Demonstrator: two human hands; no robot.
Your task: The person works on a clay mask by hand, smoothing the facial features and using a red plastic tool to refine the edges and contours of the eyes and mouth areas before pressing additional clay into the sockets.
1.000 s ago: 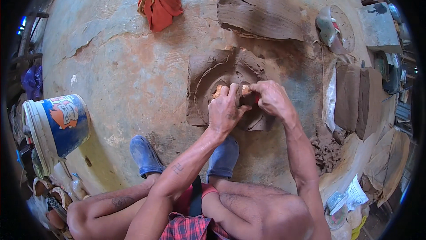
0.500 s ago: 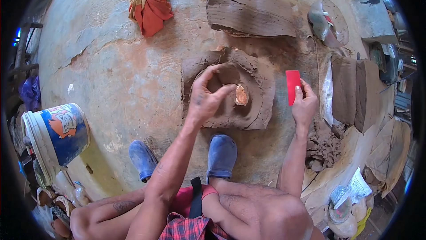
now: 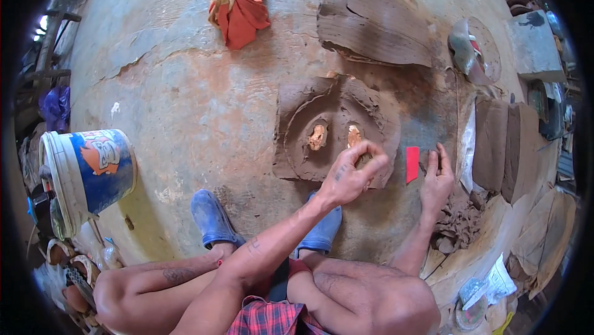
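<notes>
In front of me lies a slab of wet brown clay (image 3: 297, 165) with a rounded, hollowed shape pressed into it. Two pale orange-brown patches show in the hollow, a left patch (image 3: 317, 137) and a right patch (image 3: 354, 136). Over the slab's lower right part is my left hand (image 3: 354, 175), thumb and fingers curled together; whatever is in them is hidden. A small red rectangular card (image 3: 413, 165) lies on the floor right of the slab. Just right of the card, apart from it, my right hand (image 3: 438, 183) is near the floor with its fingers apart.
A large curved clay sheet (image 3: 374, 22) lies beyond the slab, with an orange cloth bundle (image 3: 239, 12) to its left. Clay blocks (image 3: 492, 143) and crumbled clay (image 3: 456, 226) are on the right. A tipped white-and-blue bucket (image 3: 93, 174) is at left.
My right hand has let go of the red card, which now lies on the floor. My left hand has moved right and nearer me across the slab, uncovering the left pale patch.
</notes>
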